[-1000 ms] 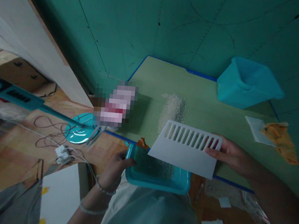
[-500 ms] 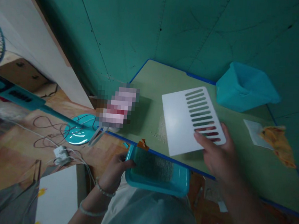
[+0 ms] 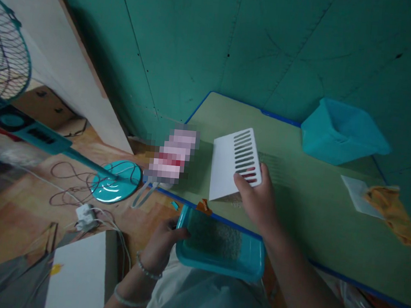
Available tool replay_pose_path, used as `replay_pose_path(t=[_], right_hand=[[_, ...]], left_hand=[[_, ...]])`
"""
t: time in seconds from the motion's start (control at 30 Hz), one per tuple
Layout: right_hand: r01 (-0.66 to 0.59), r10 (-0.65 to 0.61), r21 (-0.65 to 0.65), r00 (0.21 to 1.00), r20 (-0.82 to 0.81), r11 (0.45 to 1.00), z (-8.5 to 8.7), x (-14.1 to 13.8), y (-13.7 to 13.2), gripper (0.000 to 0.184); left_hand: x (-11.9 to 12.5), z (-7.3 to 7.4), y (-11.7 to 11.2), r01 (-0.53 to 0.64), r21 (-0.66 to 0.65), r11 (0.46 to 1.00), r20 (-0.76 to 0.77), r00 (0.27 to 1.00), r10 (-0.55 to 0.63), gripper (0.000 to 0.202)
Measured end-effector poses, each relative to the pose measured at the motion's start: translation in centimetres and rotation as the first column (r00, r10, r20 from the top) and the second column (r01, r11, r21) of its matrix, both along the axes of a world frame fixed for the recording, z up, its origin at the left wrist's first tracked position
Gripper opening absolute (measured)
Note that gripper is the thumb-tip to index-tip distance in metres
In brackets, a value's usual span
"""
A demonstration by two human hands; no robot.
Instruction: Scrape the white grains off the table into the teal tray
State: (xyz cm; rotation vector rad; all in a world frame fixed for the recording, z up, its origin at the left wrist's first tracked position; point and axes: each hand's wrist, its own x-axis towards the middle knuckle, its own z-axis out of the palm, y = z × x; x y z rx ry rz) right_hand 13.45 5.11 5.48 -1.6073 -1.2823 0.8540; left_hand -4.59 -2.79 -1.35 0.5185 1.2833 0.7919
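Note:
My right hand (image 3: 257, 197) grips a white slotted plate (image 3: 222, 162) by its slotted end, thumb on top. The plate is tilted over the green table (image 3: 304, 210), its plain end to the left. Some pale grains (image 3: 236, 204) show on the table just under its lower edge. My left hand (image 3: 164, 246) holds the left rim of a shallow turquoise tray (image 3: 217, 266), thumb over the edge. The tray sits against the table's front edge, above my lap, with pale grains (image 3: 229, 240) spread inside.
A turquoise bin (image 3: 336, 141) stands at the table's back right, near a white sheet (image 3: 356, 195) and an orange cloth (image 3: 393, 209). A blurred-out pink package (image 3: 174, 156) is at the left end. A fan (image 3: 116, 184) and cables (image 3: 87, 215) occupy the floor at left.
My right hand has moved the slotted plate leftward over the table and tilted it more steeply. My left hand keeps its hold on the tray. The whole view has shifted slightly.

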Motion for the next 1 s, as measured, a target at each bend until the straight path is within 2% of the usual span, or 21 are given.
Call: replay_pose_path(t=[0.27,0.43,0.67,0.83,1.0], right_hand=[[0.154,-0.152,-0.036,0.987,0.044,0.987,0.0,2.4,-1.5,0.022],[0.258,-0.258,0.010,0.966,0.001,0.966,-0.5,3.7,-2.0,0.028],[0.299,-0.299,0.004,0.954,-0.019,0.954,-0.3,4.6,-2.4,0.029],[0.282,-0.282,0.092,0.959,-0.011,0.955,0.8,4.8,-1.7,0.027],[0.126,-0.133,0.198,0.991,0.022,0.972,1.4,3.3,1.6,0.022]], left_hand=[[-0.2,-0.1,0.2,0.030,0.019,0.999,0.025,0.999,-0.031,0.021],[0.0,-0.7,0.2,0.028,-0.005,1.000,0.019,0.999,-0.028,0.021],[0.1,-0.6,0.2,0.034,-0.008,0.999,0.033,0.999,-0.034,0.021],[0.2,-0.1,0.3,0.016,0.003,1.000,-0.003,1.000,-0.016,0.019],[0.4,0.1,0.2,0.020,0.005,1.000,-0.005,1.000,-0.020,0.017]])
